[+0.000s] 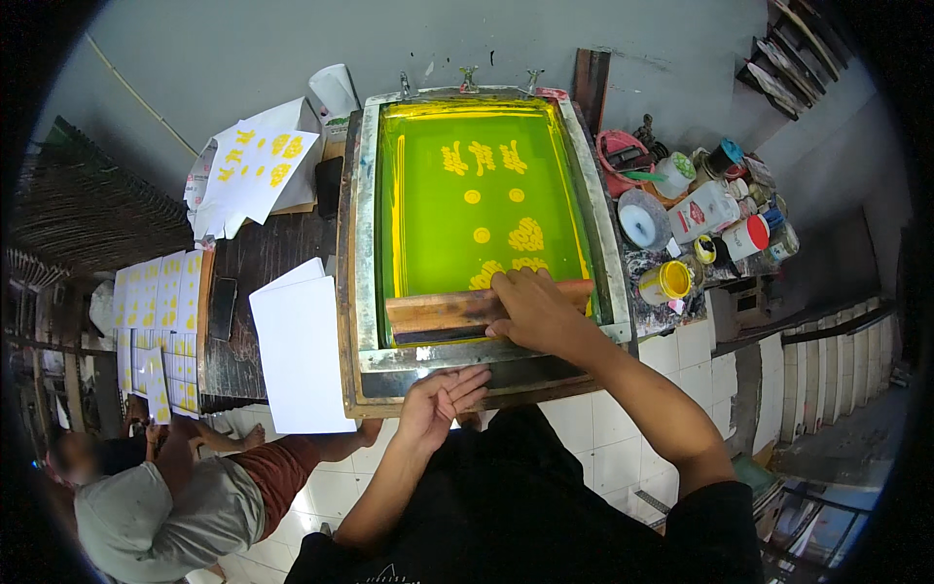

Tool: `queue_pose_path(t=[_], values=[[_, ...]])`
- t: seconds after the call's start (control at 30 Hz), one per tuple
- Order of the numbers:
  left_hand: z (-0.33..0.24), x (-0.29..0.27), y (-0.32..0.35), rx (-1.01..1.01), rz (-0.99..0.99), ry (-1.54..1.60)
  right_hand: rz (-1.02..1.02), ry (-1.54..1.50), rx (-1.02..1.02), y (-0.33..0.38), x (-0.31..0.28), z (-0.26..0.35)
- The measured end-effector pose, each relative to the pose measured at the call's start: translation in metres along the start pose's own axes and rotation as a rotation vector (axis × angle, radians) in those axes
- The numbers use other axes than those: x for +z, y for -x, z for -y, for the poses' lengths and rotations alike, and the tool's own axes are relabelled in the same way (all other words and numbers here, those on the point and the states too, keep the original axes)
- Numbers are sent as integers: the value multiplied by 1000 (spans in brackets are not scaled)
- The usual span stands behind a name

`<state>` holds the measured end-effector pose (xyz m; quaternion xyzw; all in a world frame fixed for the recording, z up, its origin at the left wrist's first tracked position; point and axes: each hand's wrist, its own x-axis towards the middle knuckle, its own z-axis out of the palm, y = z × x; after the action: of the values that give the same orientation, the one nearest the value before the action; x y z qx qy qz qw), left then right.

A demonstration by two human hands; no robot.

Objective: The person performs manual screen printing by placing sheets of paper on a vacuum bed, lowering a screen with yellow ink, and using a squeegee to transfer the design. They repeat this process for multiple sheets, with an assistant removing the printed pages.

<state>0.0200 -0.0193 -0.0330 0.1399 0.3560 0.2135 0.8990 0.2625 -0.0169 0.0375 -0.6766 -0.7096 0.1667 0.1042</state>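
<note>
A green mesh screen [443, 234] in a metal frame [368, 253] lies before me, with yellow characters, rings and flower shapes in it. Across its near end rests a wooden squeegee [438, 310], tilted slightly, its dark blade low on the mesh. My right hand [533, 310] grips the squeegee's right half from above. At the frame's near edge is my left hand [446, 399], palm up and fingers stretched out, with nothing in it; whether the fingertips touch the frame cannot be made out. Yellow ink lines the mesh's far and side edges.
Blank white sheets [302, 350] overhang the dark table [263, 263] on the left, near a phone [223, 310]. Printed sheets [258, 165] lie behind. Ink jars and a yellow tub [665, 282] crowd the right side. At lower left a person [175, 516] handles printed sheets.
</note>
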Motion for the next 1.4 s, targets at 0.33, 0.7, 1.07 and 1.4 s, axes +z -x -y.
queue_pose_path(t=[0.33,0.7,1.07,1.4], values=[[-3,2,-1,-83,-115,-9,-251,244,-82,-40,-1,-19],[1,-11,-1,-158,-208,43,-414,286,-91,-210,-45,-125],[0,2,1,-61,-205,-25,-220,208,1,-301,-93,-178],[2,-1,3,29,-113,7,-283,392,-17,-298,-81,-174]])
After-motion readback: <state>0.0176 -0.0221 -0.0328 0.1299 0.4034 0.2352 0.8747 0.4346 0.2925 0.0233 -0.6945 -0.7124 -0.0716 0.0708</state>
